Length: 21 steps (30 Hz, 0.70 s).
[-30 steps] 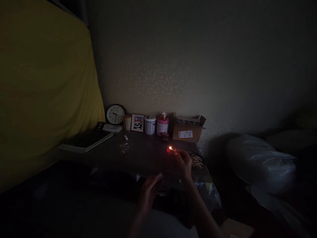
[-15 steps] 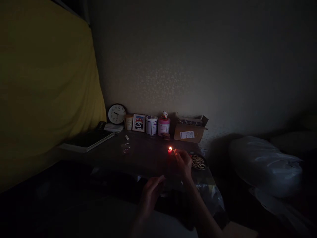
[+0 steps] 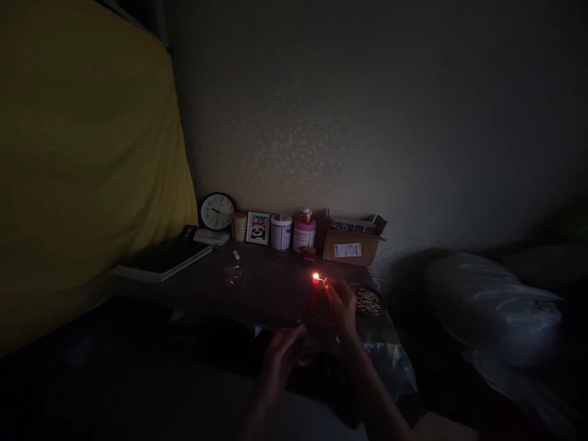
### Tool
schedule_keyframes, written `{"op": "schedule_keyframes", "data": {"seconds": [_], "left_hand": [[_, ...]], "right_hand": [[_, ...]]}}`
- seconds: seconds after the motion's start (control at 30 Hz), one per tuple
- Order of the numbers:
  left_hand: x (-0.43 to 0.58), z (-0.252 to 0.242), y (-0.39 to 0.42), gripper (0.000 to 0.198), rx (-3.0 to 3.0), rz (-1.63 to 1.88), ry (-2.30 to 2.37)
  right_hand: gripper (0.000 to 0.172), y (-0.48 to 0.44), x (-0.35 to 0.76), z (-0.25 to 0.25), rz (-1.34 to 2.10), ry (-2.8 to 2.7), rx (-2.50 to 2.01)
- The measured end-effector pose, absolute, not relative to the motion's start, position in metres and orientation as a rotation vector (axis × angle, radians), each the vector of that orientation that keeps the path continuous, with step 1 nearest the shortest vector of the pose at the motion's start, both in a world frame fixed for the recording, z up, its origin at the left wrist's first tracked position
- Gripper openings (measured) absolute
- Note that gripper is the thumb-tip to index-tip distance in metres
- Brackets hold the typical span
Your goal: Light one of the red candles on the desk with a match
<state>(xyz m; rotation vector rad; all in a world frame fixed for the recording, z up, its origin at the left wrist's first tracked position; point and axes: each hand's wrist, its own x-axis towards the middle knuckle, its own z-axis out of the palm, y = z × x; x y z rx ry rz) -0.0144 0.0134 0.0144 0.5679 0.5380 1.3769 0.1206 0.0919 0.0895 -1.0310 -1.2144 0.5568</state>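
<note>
The room is very dark. My right hand (image 3: pixel 340 301) pinches a burning match (image 3: pixel 320 279) and holds its flame against the top of a red candle (image 3: pixel 315 291) that stands on the dark table (image 3: pixel 266 288). My left hand (image 3: pixel 281 355) hovers lower, near the table's front edge, fingers loosely curled; whether it holds anything is lost in the dark. Just right of my right hand sits a round dish of matchsticks (image 3: pixel 367 300).
Along the wall stand a clock (image 3: pixel 216 211), a small jar, a framed picture (image 3: pixel 258 227), a white tin (image 3: pixel 281 231), a pink tin with a figurine (image 3: pixel 304 229) and a cardboard box (image 3: pixel 353 245). A book (image 3: pixel 160 260) lies left. Yellow fabric hangs left; a pale bundle (image 3: pixel 491 306) lies right.
The view has shifted slightly. The flame stays at the candle's top, and more of the red candle now glows below it. Both hands have hardly moved.
</note>
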Motion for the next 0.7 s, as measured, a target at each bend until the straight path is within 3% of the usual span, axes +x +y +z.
{"op": "schedule_keyframes", "data": {"seconds": [0.4, 0.7], "left_hand": [[-0.013, 0.015, 0.013, 0.024, 0.571, 1.364, 0.491], [-0.017, 0.017, 0.015, 0.021, 0.485, 1.365, 0.613]], "right_hand": [[0.026, 0.075, 0.124, 0.107, 0.596, -1.194, -0.98], [0.018, 0.031, 0.175, 0.175, 0.682, -1.021, -0.739]]}}
